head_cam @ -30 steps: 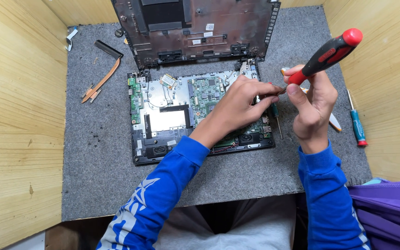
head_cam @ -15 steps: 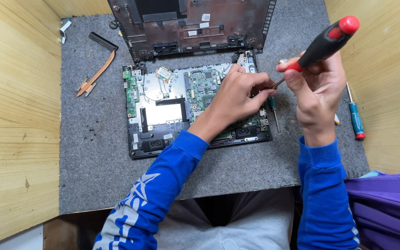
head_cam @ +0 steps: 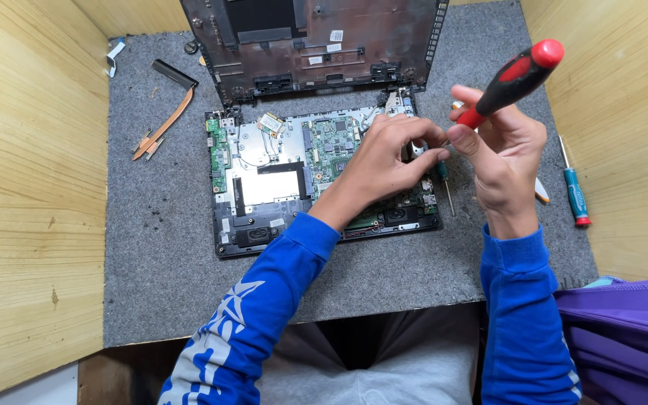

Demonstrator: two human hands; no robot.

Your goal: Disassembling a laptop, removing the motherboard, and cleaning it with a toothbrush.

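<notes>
A red and black screwdriver (head_cam: 515, 75) is gripped in the right hand (head_cam: 502, 154), with its handle tilted up to the right. Its tip is pinched by the fingers of the left hand (head_cam: 384, 161), over the right side of the open laptop (head_cam: 264, 184). The laptop is laid on a grey mat (head_cam: 159, 247) on the counter. A teal screwdriver (head_cam: 575, 191) is seen near the right wall

Red-black screwdriver (head_cam: 515, 79) tilted over the opened laptop base (head_cam: 279, 176) on grey mat.
</notes>
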